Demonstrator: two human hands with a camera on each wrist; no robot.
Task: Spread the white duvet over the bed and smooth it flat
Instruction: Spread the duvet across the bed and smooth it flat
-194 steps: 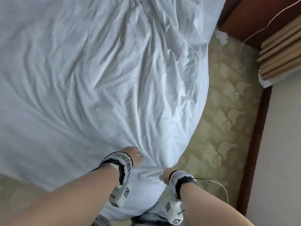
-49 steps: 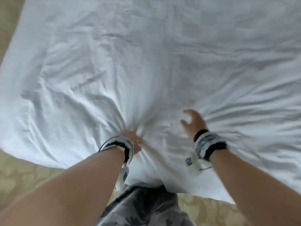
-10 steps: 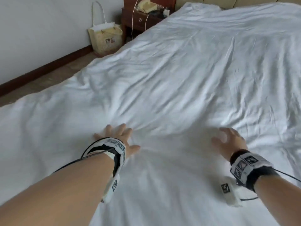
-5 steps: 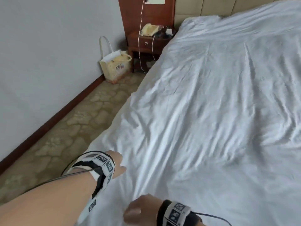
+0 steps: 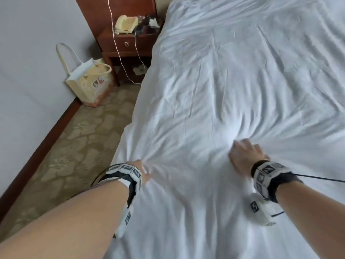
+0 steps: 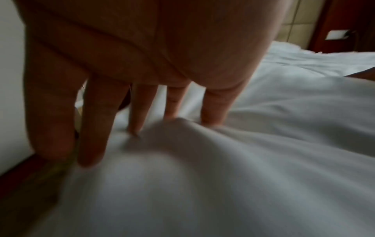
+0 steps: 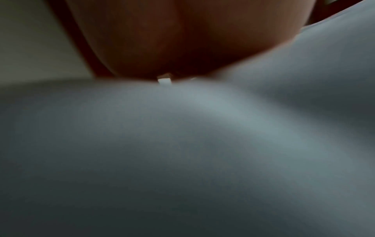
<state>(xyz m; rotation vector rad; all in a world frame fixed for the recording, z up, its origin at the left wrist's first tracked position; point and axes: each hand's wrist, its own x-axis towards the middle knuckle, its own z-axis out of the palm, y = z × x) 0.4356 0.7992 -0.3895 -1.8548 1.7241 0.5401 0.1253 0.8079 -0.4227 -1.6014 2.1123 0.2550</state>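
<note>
The white duvet [image 5: 233, 81] lies spread over the bed, with soft creases across it. My left hand [image 5: 144, 170] presses on it near the bed's left edge. In the left wrist view its fingers [image 6: 142, 109] are straight and spread, and their tips push up a small fold of duvet [image 6: 243, 160]. My right hand [image 5: 246, 156] rests palm down further right, with creases fanning out from it. The right wrist view shows only the palm [image 7: 182, 40] against the blurred duvet [image 7: 182, 144]; the fingers are hidden there.
A patterned carpet strip [image 5: 74, 146] runs between the bed and the grey wall [image 5: 28, 71]. At the far end stand a wooden nightstand [image 5: 127, 43] with a cream telephone [image 5: 126, 24], hanging white cables [image 5: 113, 34], and a paper bag [image 5: 89, 81].
Both hands have moved forward and right onto the duvet. The right hand, half a second ago low at the frame's bottom, now presses further up. The view has tilted down.
</note>
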